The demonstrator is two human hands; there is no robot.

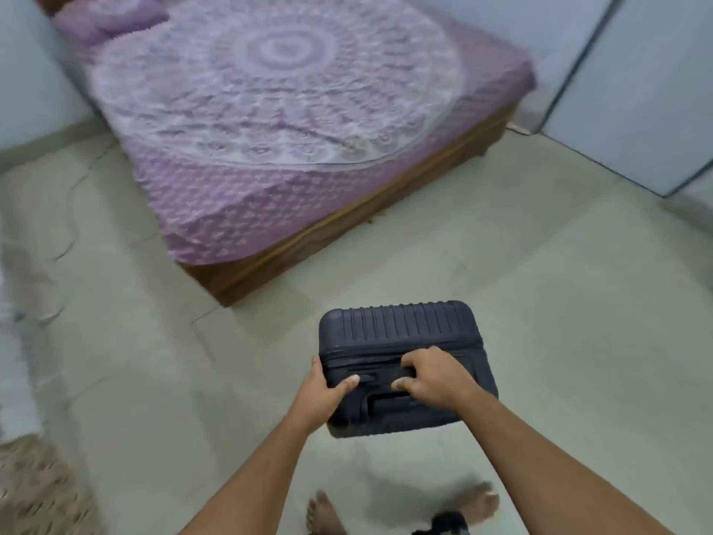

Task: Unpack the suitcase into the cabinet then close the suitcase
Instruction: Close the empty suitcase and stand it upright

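One low bed (293,121) filled the upper half of the view, spread with a purple cotton sheet printed with a big white mandala and resting on a brown wooden base (347,233). One matching purple pillow (108,17) lay at its far left corner. To the right stood one pale grey cabinet (636,90) with flat doors, which looked closed; it was well apart from the case.

One dark navy hard-shell suitcase (401,334) with a ribbed lid stood upright on the floor, near the foot of the bed, zipped closed as far as could be seen.

Two bare hands were on its top edge. The left hand (328,388) wrapped the left corner, thumb laid across the top and fingers hidden behind the side. The right hand (432,374) had its fingers curled down over the top, at the recessed carry handle, gripping there.

Two bare feet (478,500) showed at the bottom edge, blurred.

The floor (559,303) was pale greenish-beige tile with faint joints. One patterned beige rug (38,492) touched the lower left corner. The walls (31,71) were light blue-grey.
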